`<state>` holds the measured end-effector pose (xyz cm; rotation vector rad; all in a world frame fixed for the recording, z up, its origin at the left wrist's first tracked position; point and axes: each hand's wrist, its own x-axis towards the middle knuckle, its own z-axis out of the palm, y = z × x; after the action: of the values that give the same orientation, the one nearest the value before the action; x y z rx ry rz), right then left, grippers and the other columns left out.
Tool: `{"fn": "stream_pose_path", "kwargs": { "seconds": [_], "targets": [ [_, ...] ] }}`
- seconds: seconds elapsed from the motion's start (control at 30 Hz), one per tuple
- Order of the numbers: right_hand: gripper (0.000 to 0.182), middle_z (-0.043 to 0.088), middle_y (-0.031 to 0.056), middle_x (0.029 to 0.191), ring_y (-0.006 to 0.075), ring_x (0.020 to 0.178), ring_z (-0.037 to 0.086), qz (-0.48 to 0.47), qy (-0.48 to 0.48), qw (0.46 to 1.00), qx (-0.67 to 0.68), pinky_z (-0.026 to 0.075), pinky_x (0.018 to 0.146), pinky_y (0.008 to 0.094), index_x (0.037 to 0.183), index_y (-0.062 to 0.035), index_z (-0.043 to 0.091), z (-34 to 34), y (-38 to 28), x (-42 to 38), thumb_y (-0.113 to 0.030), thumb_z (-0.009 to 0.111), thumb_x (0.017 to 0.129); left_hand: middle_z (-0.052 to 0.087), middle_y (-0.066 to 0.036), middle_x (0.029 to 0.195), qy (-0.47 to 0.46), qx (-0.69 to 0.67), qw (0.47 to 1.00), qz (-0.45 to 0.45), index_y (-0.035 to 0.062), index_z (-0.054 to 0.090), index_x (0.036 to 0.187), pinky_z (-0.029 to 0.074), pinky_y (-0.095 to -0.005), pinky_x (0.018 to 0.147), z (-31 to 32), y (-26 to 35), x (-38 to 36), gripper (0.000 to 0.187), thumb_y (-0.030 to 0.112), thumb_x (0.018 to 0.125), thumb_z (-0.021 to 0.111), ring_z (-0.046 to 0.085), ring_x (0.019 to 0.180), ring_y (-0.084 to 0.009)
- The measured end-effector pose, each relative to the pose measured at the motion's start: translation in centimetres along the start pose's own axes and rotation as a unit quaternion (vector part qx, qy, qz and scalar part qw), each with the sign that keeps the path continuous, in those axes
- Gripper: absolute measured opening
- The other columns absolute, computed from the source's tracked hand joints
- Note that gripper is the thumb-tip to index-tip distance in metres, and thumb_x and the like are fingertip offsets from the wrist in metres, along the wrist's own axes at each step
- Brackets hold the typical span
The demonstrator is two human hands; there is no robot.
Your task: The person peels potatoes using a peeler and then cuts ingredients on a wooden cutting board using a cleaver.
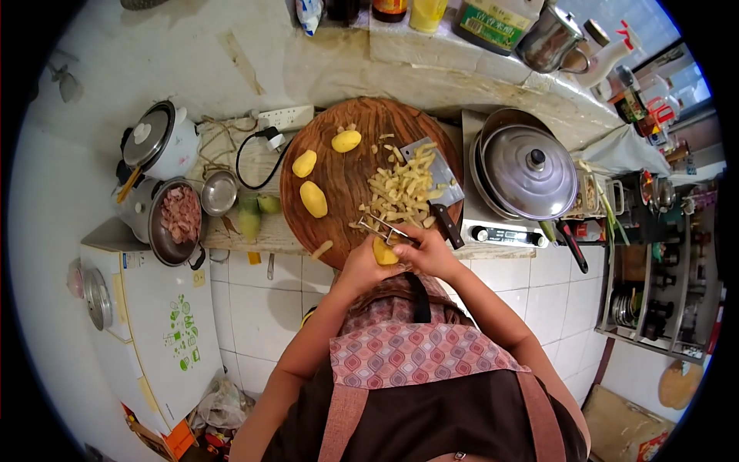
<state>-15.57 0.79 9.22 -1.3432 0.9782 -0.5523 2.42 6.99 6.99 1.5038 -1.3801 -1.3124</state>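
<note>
Close to my body, at the front edge of the round wooden board [339,165], my left hand [363,266] is closed around a yellow potato [385,252]. My right hand [429,252] grips a metal peeler [382,226], whose head is over the board just above the potato. Beyond both hands lies a heap of peelings [400,185], partly on the blade of a cleaver [439,171] with its dark handle [446,225] pointing toward me. Three peeled potatoes [313,199] rest on the left part of the board.
Right of the board, a lidded pan [529,171] sits on a cooker [504,236]. To the left are a bowl of raw meat [178,250], a small metal bowl [219,192], green vegetables [249,217] and a power strip [286,118]. Bottles [499,23] line the ledge behind.
</note>
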Motion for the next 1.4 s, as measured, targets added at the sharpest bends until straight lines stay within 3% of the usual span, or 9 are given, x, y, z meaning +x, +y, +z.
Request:
{"fn": "stream_pose_path", "kwargs": {
  "seconds": [0.1,0.2,0.3,0.6,0.7,0.87,1.13,1.27,1.4],
  "targets": [
    [0.045,0.067,0.0078,0.075,0.0124,0.056,0.059,-0.094,0.027,0.989,-0.108,0.049,0.054,0.0302,0.129,-0.0093,0.060,-1.1,-0.2,-0.2,-0.030,0.068,0.089,0.068,-0.015,0.103,0.010,-0.042,0.999,-0.019,0.0017,0.057,0.116,0.051,-0.0362,0.082,0.5,-0.8,0.0,0.067,0.034,0.065,0.085,0.067,0.095,-0.0292],
    [0.046,0.063,0.0058,0.071,0.0279,0.060,0.062,-0.221,0.063,0.873,-0.429,0.050,0.054,0.0364,0.127,-0.0225,0.063,-1.8,-3.6,-1.8,-0.030,0.071,0.082,0.068,-0.014,0.102,0.033,-0.040,0.997,-0.049,0.0024,0.058,0.116,0.051,-0.0360,0.081,-0.5,0.9,-0.2,0.061,0.026,0.065,0.082,0.067,0.093,-0.0282],
    [0.047,0.059,0.0046,0.068,0.0259,0.058,0.059,-0.229,0.057,0.833,-0.501,0.046,0.051,0.0366,0.125,-0.0217,0.064,-1.5,-4.2,-2.6,-0.028,0.074,0.080,0.069,-0.014,0.098,0.042,-0.061,0.996,-0.043,0.0035,0.058,0.117,0.052,-0.0363,0.080,-0.5,0.1,-0.2,0.061,0.023,0.063,0.078,0.068,0.091,-0.0292],
    [0.040,0.059,0.0053,0.061,0.0256,0.054,0.060,-0.235,0.145,0.860,-0.428,0.047,0.049,0.0360,0.119,-0.0256,0.068,0.1,1.9,0.3,-0.033,0.072,0.080,0.070,-0.015,0.092,0.161,0.072,0.982,-0.060,0.0050,0.061,0.110,0.052,-0.0363,0.076,-1.2,-0.6,-0.4,0.054,0.021,0.060,0.074,0.068,0.087,-0.0312],
    [0.041,0.066,0.0105,0.073,0.0277,0.064,0.065,-0.086,0.151,0.851,-0.495,0.049,0.055,0.0370,0.119,-0.0215,0.068,-1.1,2.1,0.4,-0.025,0.075,0.078,0.069,-0.015,0.093,0.145,0.005,0.989,-0.038,0.0024,0.059,0.111,0.052,-0.0354,0.077,-0.6,-0.2,-0.8,0.056,0.020,0.059,0.074,0.068,0.088,-0.0293],
    [0.043,0.065,0.0065,0.068,0.0254,0.053,0.061,-0.221,0.175,0.859,-0.427,0.048,0.047,0.0364,0.123,-0.0258,0.065,0.0,0.0,-1.0,-0.034,0.072,0.081,0.069,-0.014,0.095,0.169,-0.030,0.982,-0.084,0.0014,0.059,0.108,0.051,-0.0358,0.079,-0.4,-2.0,-0.6,0.054,0.020,0.060,0.075,0.067,0.092,-0.0275],
    [0.040,0.065,0.0068,0.068,0.0259,0.055,0.063,-0.144,0.162,0.834,-0.507,0.049,0.049,0.0347,0.121,-0.0224,0.066,-1.1,3.0,0.7,-0.027,0.072,0.082,0.068,-0.013,0.095,0.138,-0.040,0.986,-0.083,0.0044,0.060,0.108,0.050,-0.0340,0.078,-0.4,-1.6,-1.9,0.054,0.022,0.059,0.075,0.066,0.088,-0.0263],
    [0.042,0.064,0.0084,0.069,0.0263,0.058,0.062,-0.175,0.168,0.895,-0.374,0.049,0.054,0.0343,0.120,-0.0205,0.068,-0.2,0.8,-0.9,-0.023,0.076,0.079,0.067,-0.012,0.094,0.156,-0.119,0.978,-0.076,0.0024,0.059,0.110,0.049,-0.0331,0.079,-0.3,-3.5,-1.2,0.057,0.020,0.058,0.075,0.066,0.089,-0.0250],
    [0.042,0.062,0.0065,0.067,0.0245,0.054,0.061,-0.241,0.093,0.842,-0.474,0.047,0.047,0.0341,0.122,-0.0235,0.067,1.1,-0.9,-1.5,-0.030,0.073,0.081,0.067,-0.014,0.096,0.154,-0.079,0.982,-0.081,-0.0001,0.057,0.109,0.050,-0.0333,0.080,-1.0,-1.6,-1.3,0.057,0.019,0.059,0.075,0.066,0.090,-0.0261]
  ]
}}
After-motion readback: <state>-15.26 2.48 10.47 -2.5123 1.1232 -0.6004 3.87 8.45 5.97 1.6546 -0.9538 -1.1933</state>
